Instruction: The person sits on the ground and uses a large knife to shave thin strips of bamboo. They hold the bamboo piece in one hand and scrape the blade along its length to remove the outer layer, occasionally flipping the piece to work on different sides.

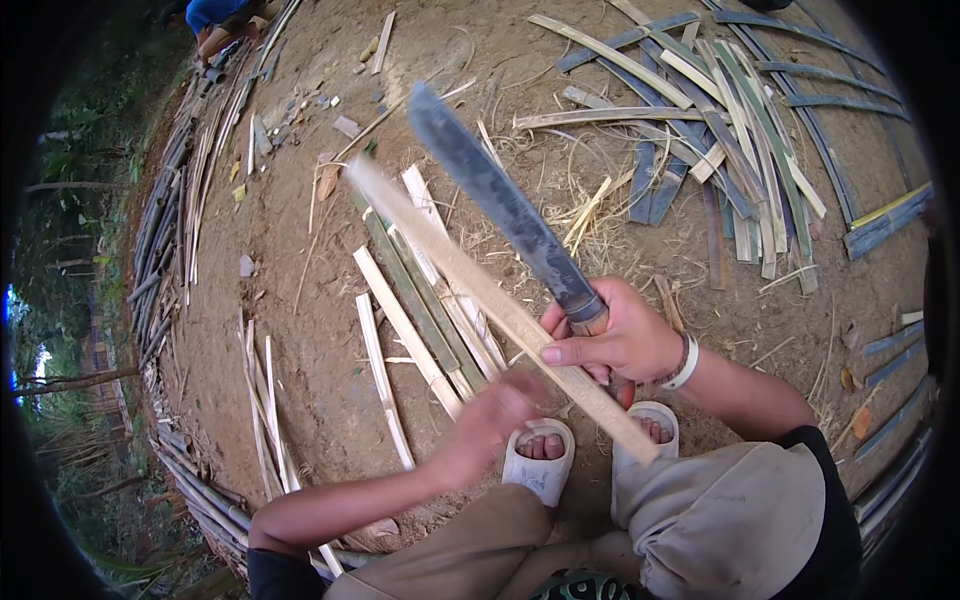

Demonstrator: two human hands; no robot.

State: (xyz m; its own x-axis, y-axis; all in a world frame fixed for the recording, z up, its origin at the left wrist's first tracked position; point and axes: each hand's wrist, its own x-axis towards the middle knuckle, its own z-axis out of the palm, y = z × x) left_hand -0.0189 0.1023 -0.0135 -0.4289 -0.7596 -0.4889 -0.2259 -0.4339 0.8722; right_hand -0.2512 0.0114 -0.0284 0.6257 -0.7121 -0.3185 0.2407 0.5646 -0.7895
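Observation:
My right hand [625,338] is closed round the wooden handle of a machete [500,205], whose dark blade points up and to the left. Its thumb also presses on a pale split bamboo strip [460,262], which slants from the upper left down to my right knee. The strip's far end is blurred. Close to the strip's left side is my left hand [490,415], smeared by motion, so its fingers cannot be made out. Below both hands, green and pale bamboo strips [408,290] lie on the ground before my sandals [540,462].
A crossed heap of split bamboo [740,150] lies at the upper right, near a bamboo lattice [830,150]. Bamboo poles [165,240] line the left edge beside plants. Shavings [590,215] litter the dirt. Another person in blue [215,15] crouches at the far left.

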